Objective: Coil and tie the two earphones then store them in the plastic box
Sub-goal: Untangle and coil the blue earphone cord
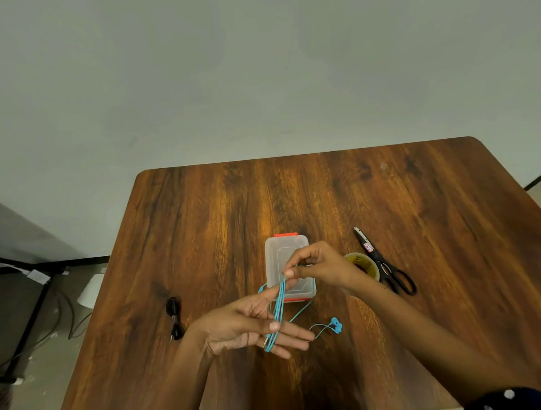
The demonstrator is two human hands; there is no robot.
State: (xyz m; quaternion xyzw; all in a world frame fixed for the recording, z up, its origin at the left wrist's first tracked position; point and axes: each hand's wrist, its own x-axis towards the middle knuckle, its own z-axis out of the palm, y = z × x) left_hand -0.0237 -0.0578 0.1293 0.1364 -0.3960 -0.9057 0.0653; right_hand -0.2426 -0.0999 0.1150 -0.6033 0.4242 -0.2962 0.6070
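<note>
- Brown wood-grain bench carries everything.
- Clear plastic box with orange latch sits mid-bench, lid on, behind your hands.
- Your left hand: fingers spread, blue earphone cable looped around them; earbuds dangle to the right.
- Your right hand pinches the cable's top end.
- Black scissors right, touching the yellowish tape roll.
- Coiled black earphone left, on the bench.

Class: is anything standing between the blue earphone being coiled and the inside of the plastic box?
Yes. The plastic box looks closed, its clear lid on. The right hand hovers over it, pinching the blue earphone wound around the left hand.
</note>
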